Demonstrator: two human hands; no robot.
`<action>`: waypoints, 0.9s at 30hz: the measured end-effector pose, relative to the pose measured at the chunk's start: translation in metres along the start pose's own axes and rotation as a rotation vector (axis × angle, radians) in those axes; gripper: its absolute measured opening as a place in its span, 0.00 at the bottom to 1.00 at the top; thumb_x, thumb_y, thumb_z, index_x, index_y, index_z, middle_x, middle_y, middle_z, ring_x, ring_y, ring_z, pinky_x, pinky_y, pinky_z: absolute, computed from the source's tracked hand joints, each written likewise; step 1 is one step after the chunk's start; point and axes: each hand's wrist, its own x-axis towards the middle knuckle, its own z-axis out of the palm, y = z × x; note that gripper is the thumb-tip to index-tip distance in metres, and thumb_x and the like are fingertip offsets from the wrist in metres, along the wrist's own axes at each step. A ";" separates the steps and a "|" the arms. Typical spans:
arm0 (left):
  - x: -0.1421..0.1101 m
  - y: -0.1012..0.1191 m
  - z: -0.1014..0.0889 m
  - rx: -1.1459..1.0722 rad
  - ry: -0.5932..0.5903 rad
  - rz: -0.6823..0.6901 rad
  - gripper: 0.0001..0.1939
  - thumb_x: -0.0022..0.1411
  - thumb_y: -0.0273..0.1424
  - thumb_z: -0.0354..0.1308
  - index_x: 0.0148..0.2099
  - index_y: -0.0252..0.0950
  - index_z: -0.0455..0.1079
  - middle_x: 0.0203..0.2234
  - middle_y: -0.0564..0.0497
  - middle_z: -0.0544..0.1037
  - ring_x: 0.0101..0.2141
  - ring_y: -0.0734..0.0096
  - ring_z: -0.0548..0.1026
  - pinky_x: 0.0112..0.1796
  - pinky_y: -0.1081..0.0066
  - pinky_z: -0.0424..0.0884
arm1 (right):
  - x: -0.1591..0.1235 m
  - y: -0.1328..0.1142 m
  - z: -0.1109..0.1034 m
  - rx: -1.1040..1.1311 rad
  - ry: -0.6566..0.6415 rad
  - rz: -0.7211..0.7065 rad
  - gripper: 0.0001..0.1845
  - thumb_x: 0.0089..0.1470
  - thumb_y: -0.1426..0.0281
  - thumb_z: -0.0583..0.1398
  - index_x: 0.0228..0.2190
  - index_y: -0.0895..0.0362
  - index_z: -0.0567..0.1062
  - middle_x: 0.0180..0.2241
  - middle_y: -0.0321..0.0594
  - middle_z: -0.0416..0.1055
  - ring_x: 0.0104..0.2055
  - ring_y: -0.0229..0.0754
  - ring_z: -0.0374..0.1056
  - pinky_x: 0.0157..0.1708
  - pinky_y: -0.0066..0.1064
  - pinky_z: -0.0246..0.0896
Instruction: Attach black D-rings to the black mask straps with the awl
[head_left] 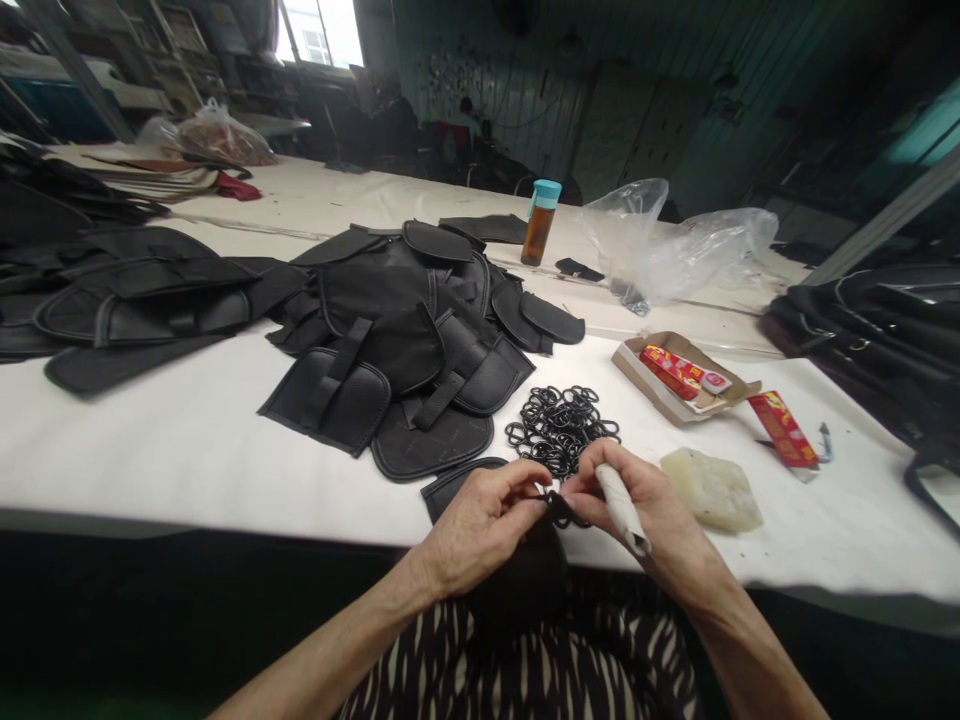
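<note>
My left hand (480, 525) and my right hand (645, 510) meet at the table's near edge, fingers pinched together around a small black ring (559, 508) and a black strap end. A black leather piece (517, 580) hangs below the hands, partly hidden. My right hand also grips a white wrapped tool (622, 510) that slants down to the right. A pile of black rings (561, 425) lies just beyond the hands.
Stacked black leather pieces (405, 340) cover the table's (187, 450) middle and left. A pale wax block (712, 488), an open cardboard box (679, 375) with red packets, a brown bottle (540, 222) and clear plastic bags (667, 250) sit to the right.
</note>
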 end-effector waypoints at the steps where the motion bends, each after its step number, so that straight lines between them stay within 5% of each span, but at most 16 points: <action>1: -0.001 -0.001 0.000 -0.052 0.001 -0.009 0.14 0.57 0.27 0.51 0.46 0.36 0.68 0.24 0.55 0.71 0.23 0.76 0.67 0.27 0.75 0.65 | 0.000 0.001 0.001 -0.001 0.004 0.003 0.14 0.46 0.62 0.63 0.27 0.54 0.63 0.24 0.32 0.68 0.25 0.36 0.61 0.25 0.26 0.56; 5: -0.003 -0.004 0.000 -0.156 -0.016 -0.039 0.22 0.54 0.24 0.53 0.52 0.39 0.66 0.26 0.56 0.71 0.24 0.77 0.67 0.27 0.75 0.65 | 0.003 0.009 0.007 0.034 0.036 0.019 0.13 0.45 0.64 0.63 0.26 0.54 0.63 0.21 0.29 0.64 0.23 0.34 0.57 0.24 0.26 0.53; 9: 0.000 -0.007 0.000 -0.262 -0.021 -0.081 0.15 0.54 0.25 0.55 0.46 0.37 0.70 0.29 0.53 0.73 0.24 0.77 0.67 0.27 0.74 0.67 | 0.004 0.013 0.016 0.071 0.098 0.000 0.14 0.46 0.65 0.63 0.25 0.54 0.61 0.21 0.28 0.64 0.21 0.32 0.54 0.20 0.24 0.50; 13: 0.004 -0.007 0.003 -0.342 0.061 -0.116 0.13 0.53 0.27 0.56 0.43 0.35 0.68 0.26 0.55 0.70 0.20 0.79 0.65 0.24 0.74 0.66 | -0.005 0.012 0.027 0.039 0.272 -0.051 0.11 0.50 0.65 0.61 0.29 0.54 0.62 0.31 0.36 0.71 0.26 0.36 0.62 0.25 0.26 0.57; 21: 0.001 -0.001 0.006 -0.228 0.076 -0.053 0.09 0.54 0.27 0.56 0.40 0.35 0.67 0.26 0.55 0.70 0.24 0.76 0.67 0.26 0.75 0.66 | -0.013 0.008 0.036 -0.060 0.393 -0.104 0.09 0.51 0.64 0.60 0.27 0.55 0.66 0.26 0.34 0.69 0.25 0.36 0.62 0.22 0.25 0.57; 27: 0.000 0.010 0.004 -0.152 0.141 -0.093 0.11 0.56 0.37 0.57 0.31 0.33 0.70 0.20 0.56 0.67 0.20 0.78 0.65 0.22 0.77 0.61 | -0.012 0.006 0.039 -0.040 0.407 -0.124 0.09 0.49 0.64 0.61 0.27 0.55 0.67 0.24 0.32 0.68 0.24 0.36 0.62 0.22 0.25 0.58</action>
